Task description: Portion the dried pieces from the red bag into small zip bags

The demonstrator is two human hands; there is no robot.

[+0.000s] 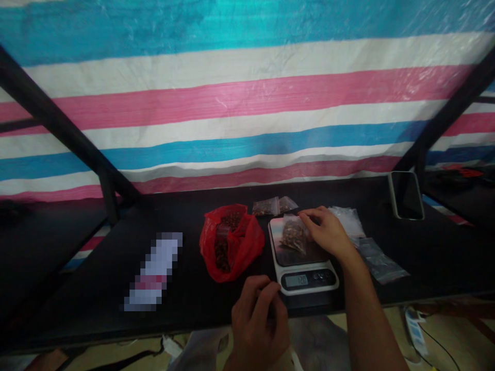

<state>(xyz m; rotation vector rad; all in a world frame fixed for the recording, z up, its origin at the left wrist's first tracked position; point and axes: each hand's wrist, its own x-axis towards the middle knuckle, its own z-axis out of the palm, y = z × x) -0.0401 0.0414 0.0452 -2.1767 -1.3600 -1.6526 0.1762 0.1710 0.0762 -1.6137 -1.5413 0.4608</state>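
A small clear zip bag (293, 238) of brown dried bits lies on the plate of a white digital scale (309, 286), whose display appears to read 120; any decimal point is too small to tell. My right hand (325, 232) reaches over the plate from the right, its thumb and fingers closed at the bag's top corner. Close to the scale's front left corner is my left hand (261, 319), fingers loosely bent and apart, with nothing visible in them. Left of the scale sits an open red plastic bag (247, 245) holding brown dried pieces (231, 219).
Behind the scale lie filled zip bags (266, 206). Flat clear bags (381, 260) rest to its right. A phone (406, 195) leans at the back right; a pixelated item (157, 270) lies left on the black table (185, 314). Dark slanted bars (65, 118) flank a striped sheet (247, 98).
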